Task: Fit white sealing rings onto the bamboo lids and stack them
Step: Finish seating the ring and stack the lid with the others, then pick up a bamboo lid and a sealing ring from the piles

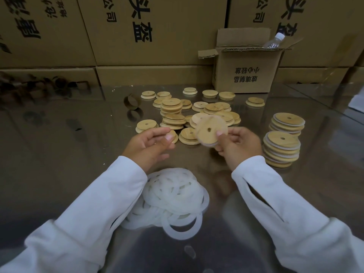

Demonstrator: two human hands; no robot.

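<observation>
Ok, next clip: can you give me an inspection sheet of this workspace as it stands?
Surface: table, glossy and reflective.
Job's things: loose bamboo lids heaped mid-table; white rings piled nearest the person; two ringed stacks at right; held lid shows a white edge.
Clutter: cardboard tube; blurred brown rolls far left.
Hands: right hand pinches the held lid with its fingers; left hand loosely curled, nothing seen in it.
Cables: nothing seen.
Surroundings: open carton with a bottle in it; stacked cartons behind.
</observation>
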